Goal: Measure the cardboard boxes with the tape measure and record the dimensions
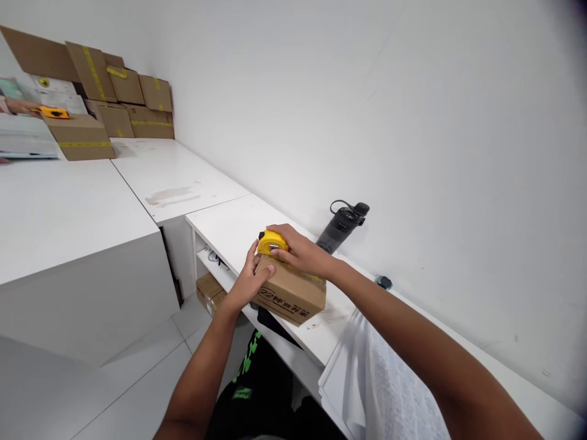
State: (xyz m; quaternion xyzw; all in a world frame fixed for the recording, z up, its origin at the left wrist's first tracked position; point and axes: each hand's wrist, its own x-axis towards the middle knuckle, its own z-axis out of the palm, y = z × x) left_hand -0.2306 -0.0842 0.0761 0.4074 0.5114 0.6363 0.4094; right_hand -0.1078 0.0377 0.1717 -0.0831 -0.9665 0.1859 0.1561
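Note:
A small brown cardboard box (293,294) with printed black characters sits on a white desk (233,229) near its front edge. My right hand (300,250) is closed over a yellow tape measure (271,242) resting on top of the box's far end. My left hand (250,282) grips the near left corner of the box, thumb pressed on its top beside the tape measure.
A dark water bottle (342,226) leans against the wall behind the box. White sheets (371,385) hang over the desk edge at the right. Cardboard boxes (114,101) are stacked at the far end of the tables, where another person's hand (21,107) holds a yellow tool (54,112).

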